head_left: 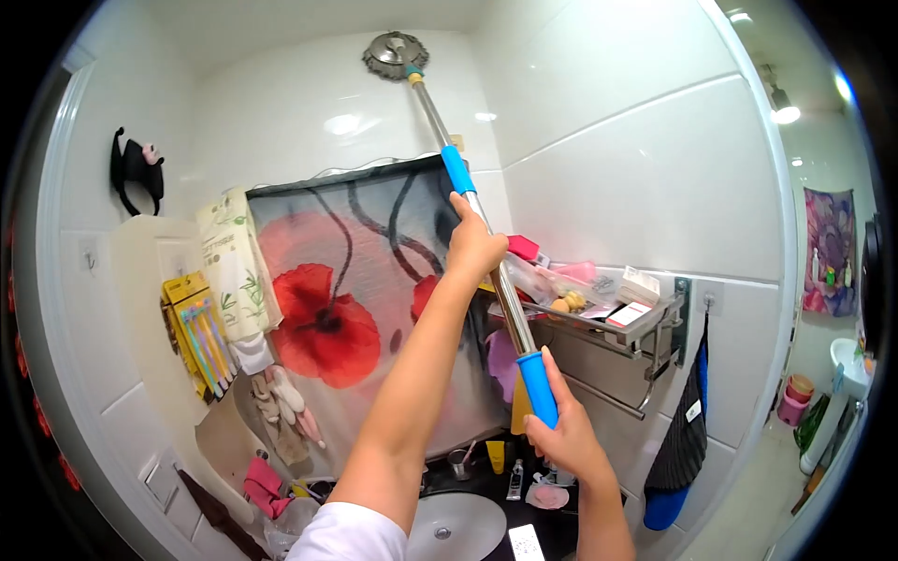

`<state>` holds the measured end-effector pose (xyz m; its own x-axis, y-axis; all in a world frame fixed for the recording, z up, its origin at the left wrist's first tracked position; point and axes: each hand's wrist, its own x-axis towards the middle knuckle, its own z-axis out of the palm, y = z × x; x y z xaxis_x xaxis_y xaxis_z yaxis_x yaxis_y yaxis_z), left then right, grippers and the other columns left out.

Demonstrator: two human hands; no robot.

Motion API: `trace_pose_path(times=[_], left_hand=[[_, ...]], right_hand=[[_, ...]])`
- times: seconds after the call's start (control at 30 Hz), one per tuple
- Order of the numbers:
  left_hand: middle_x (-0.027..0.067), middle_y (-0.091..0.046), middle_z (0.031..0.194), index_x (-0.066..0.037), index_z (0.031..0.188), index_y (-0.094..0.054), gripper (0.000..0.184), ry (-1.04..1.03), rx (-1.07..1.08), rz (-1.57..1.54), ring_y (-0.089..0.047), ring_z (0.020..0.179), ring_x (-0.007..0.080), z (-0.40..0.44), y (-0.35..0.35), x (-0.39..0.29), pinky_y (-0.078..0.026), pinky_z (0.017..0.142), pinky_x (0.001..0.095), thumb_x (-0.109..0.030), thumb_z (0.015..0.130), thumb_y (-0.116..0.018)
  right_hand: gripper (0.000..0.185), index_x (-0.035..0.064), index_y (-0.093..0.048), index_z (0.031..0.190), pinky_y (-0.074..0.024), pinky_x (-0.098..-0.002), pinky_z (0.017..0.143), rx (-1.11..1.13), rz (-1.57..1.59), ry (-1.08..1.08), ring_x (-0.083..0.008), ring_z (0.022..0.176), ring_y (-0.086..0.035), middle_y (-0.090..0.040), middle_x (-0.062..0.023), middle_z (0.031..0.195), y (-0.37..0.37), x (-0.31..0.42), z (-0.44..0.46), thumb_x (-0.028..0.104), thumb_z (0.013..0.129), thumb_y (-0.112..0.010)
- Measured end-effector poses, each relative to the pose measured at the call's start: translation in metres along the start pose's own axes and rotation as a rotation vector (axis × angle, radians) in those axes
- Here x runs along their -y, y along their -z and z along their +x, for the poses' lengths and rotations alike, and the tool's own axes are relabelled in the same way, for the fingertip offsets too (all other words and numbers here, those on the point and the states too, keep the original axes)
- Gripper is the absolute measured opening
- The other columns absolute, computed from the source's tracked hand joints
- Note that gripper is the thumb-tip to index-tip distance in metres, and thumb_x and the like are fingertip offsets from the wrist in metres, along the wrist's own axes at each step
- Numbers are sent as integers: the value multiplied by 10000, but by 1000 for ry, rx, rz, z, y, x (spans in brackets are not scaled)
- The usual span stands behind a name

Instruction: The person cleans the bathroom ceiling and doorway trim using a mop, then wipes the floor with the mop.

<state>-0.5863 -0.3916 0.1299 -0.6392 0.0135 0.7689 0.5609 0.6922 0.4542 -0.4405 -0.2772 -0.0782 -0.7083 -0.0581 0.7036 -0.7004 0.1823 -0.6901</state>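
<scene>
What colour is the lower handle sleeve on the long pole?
The lower handle sleeve is plain bright blue, best seen in the head view.

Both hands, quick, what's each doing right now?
Left hand: closed, holding the long silver metal pole.
Right hand: closed around its blue cylindrical lower grip.

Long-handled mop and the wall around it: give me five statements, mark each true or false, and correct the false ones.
1. The left hand grips the mop pole above the right hand. True.
2. The poppy-print cloth hangs lower than the round mop head. True.
3. The round mop head lies in the washbasin. False: it is high up, near the ceiling.
4. The lower grip is red. False: it is blue.
5. A white box sits on the metal wall rack. True.
</scene>
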Motion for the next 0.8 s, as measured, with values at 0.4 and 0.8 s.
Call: trace_pose_path(times=[0.4, 0.8], left_hand=[[264, -614, 1065, 45, 1434, 67, 980, -17, 107, 122, -630, 968, 367, 36, -18, -29, -479, 878, 412, -176, 724, -571], [358, -568, 1047, 124, 1371, 140, 988, -90, -98, -171, -633, 908, 399, 4, 5, -14, -506, 820, 384, -122, 720, -561]], right_hand=[[861, 204, -98, 1504, -475, -280, 489, 8, 190, -115, -122, 532, -538, -580, -146, 1022, 12, 13, 25, 35, 775, -524], [840, 167, -147, 1496, -480, -312, 543, 157, -61, -87, -165, 536, -539, -574, -86, 779, 54, 37, 6, 91, 752, -529]])
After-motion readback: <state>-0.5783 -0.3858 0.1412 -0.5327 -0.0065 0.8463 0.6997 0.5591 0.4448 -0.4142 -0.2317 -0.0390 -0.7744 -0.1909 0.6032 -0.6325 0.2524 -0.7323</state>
